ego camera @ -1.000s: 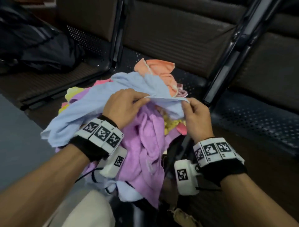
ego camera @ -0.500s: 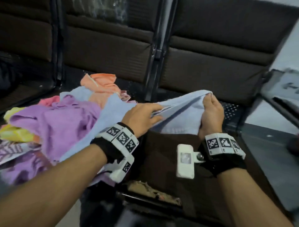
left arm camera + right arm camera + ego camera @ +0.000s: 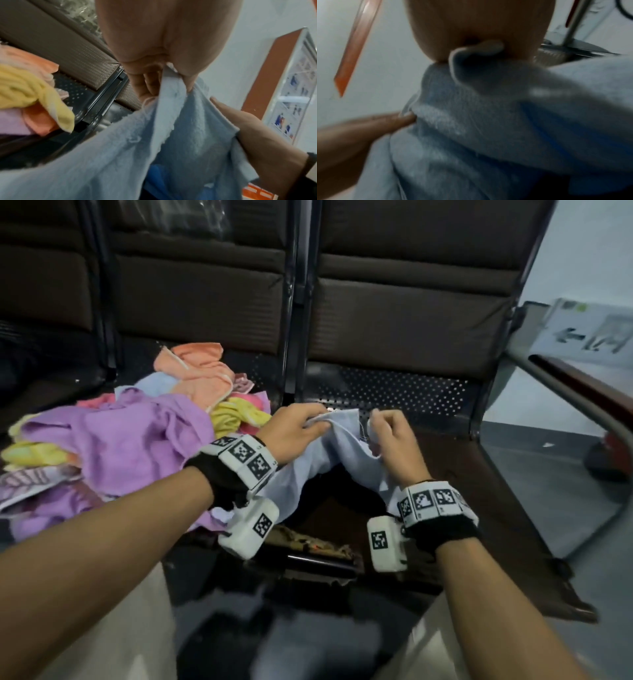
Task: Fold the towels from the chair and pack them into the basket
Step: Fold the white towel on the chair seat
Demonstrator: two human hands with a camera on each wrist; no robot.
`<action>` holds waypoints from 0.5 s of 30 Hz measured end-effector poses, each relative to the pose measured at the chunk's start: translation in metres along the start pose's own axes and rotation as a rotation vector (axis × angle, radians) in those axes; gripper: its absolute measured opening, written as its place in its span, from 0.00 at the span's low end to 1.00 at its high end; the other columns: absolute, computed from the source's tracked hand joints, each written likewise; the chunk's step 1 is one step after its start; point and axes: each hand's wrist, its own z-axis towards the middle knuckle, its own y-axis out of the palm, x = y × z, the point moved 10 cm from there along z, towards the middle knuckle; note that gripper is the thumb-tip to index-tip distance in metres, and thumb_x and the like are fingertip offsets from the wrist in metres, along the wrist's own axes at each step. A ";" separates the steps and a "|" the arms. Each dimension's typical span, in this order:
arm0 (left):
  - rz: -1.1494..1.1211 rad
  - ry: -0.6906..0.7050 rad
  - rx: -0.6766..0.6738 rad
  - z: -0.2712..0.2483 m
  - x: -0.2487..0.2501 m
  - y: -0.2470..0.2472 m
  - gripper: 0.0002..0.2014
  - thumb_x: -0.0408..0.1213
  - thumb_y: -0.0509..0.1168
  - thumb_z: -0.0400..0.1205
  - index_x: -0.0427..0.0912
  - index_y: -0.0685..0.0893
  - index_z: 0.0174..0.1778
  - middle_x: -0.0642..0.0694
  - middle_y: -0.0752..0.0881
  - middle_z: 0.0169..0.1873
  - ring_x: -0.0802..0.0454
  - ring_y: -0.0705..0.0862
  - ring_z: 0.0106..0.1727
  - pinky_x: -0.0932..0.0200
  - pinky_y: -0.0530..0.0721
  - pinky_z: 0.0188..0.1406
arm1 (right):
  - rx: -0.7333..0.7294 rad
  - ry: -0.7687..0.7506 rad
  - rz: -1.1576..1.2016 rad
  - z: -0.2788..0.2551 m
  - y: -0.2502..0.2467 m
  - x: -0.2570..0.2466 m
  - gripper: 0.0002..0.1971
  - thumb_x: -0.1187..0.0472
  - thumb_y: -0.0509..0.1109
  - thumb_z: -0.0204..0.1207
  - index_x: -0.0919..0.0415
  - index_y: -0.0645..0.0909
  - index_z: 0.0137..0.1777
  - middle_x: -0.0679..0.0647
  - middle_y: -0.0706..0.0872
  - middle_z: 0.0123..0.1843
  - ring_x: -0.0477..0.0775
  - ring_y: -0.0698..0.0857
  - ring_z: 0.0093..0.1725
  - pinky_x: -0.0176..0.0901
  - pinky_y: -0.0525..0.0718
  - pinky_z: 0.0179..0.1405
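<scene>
A light blue towel hangs between both hands above the dark right-hand seat. My left hand pinches its upper edge; the left wrist view shows thumb and fingers clamped on the towel's hem. My right hand grips the other end, and the blue towel fills the right wrist view under the palm. On the left-hand seat lies a pile of towels: purple on top, with orange, yellow and pink ones. No basket is in view.
Dark padded seat backs stand behind the seats, with a black frame post between them. A metal armrest with a dark red top runs along the right side. Grey floor lies beyond it. My light trousers show at the bottom.
The blue towel has come off the pile and moved right over the other seat. Both hands have drawn closer together along its top edge, and the view has swung right.
</scene>
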 end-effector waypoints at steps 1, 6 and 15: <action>0.005 0.014 0.001 0.000 0.003 -0.005 0.07 0.37 0.63 0.83 0.37 0.83 0.45 0.46 0.83 0.37 0.50 0.81 0.42 0.53 0.76 0.46 | -0.123 -0.040 -0.097 -0.003 0.014 -0.005 0.10 0.44 0.66 0.78 0.49 0.78 0.45 0.42 0.83 0.43 0.43 0.82 0.42 0.42 0.79 0.44; 0.004 0.046 -0.008 -0.002 -0.008 -0.021 0.01 0.39 0.70 0.78 0.49 0.84 0.44 0.52 0.86 0.39 0.57 0.83 0.44 0.59 0.77 0.47 | -0.500 -0.102 -0.522 -0.023 0.053 -0.008 0.17 0.49 0.75 0.73 0.53 0.77 0.26 0.43 0.79 0.25 0.41 0.75 0.28 0.42 0.69 0.32; -0.409 -0.085 0.174 0.007 -0.067 -0.031 0.03 0.31 0.69 0.79 0.41 0.87 0.46 0.48 0.85 0.36 0.70 0.81 0.34 0.75 0.76 0.37 | -0.265 -0.077 -0.440 -0.002 0.012 -0.041 0.08 0.68 0.69 0.77 0.72 0.82 0.38 0.55 0.83 0.35 0.41 0.76 0.37 0.40 0.74 0.37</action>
